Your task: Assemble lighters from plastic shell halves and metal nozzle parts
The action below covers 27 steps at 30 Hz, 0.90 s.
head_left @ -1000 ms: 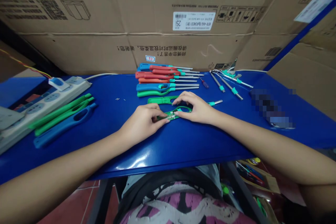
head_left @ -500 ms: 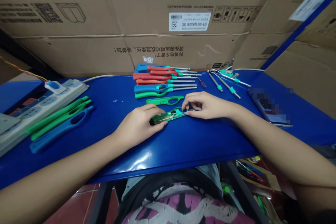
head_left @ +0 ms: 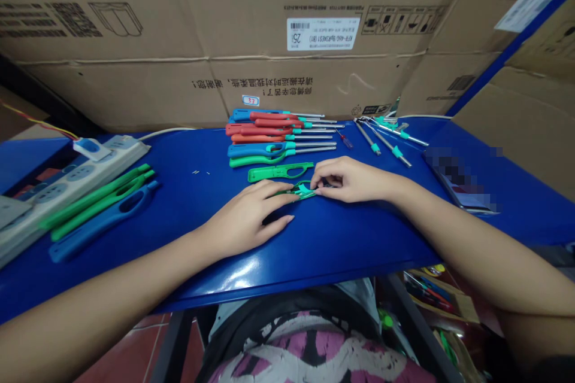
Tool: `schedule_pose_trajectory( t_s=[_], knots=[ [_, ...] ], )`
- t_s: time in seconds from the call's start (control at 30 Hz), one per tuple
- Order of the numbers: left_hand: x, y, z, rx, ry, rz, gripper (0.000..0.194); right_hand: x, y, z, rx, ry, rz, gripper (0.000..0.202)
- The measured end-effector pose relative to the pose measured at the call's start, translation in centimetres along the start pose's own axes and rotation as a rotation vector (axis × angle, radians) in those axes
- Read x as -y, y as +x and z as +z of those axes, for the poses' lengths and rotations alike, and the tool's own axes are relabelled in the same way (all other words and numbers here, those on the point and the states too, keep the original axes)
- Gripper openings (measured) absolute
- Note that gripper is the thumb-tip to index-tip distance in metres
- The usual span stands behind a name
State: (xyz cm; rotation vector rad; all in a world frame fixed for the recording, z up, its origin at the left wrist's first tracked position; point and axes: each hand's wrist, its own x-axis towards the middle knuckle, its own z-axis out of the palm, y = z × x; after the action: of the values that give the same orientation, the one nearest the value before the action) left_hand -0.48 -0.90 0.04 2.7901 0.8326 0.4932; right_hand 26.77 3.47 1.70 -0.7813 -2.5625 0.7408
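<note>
An opened green stick lighter [head_left: 305, 192] lies on the blue table between my hands, a turquoise trigger part showing in it. My left hand [head_left: 245, 215] rests over the lighter's handle end, fingers stretched out and thumb apart; it covers most of that end. At the other end, my right hand [head_left: 348, 181] pinches the lighter with thumb and fingers, hiding the tip. Just behind lies a loose green handle half [head_left: 278, 173]. Farther back, red, blue and green stick lighters [head_left: 263, 130] with metal tubes are stacked in a row.
Metal lighter tubes [head_left: 396, 152] with turquoise parts and a small screwdriver [head_left: 345, 141] lie at the back. A phone [head_left: 453, 182] is on the right. On the left, green and blue handle halves [head_left: 105, 213] lean by a power strip [head_left: 83, 175]. A cardboard box [head_left: 251, 24] stands behind.
My left hand has loosened its grip on the lighter's handle: its fingers have stretched forward over it and the thumb has come away. My right hand stays at the tube end.
</note>
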Motion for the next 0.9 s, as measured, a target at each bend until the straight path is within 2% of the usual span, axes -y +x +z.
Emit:
schedule_pose_trajectory(
  t_s=[0.2,0.37,0.5,0.67,0.9],
  knots=[
    [-0.2,0.2,-0.1,-0.001,-0.006,-0.006,0.039,-0.2,0.1,0.2,-0.029,0.028,-0.001,0.014],
    [-0.3,0.1,0.0,-0.011,0.005,-0.007,0.036,-1.2,0.6,0.8,-0.226,-0.065,-0.055,0.024],
    [-0.3,0.1,0.0,-0.011,0.009,-0.005,0.036,-2.2,1.0,1.5,-0.234,-0.174,-0.026,0.038],
    [-0.1,0.0,0.0,-0.042,-0.019,0.003,0.035,-3.0,0.9,1.4,-0.273,-0.235,0.158,0.015],
    [0.5,0.0,0.1,-0.214,-0.096,-0.026,0.023,-2.7,0.5,0.2,-0.269,-0.152,0.128,0.007]
  ],
)
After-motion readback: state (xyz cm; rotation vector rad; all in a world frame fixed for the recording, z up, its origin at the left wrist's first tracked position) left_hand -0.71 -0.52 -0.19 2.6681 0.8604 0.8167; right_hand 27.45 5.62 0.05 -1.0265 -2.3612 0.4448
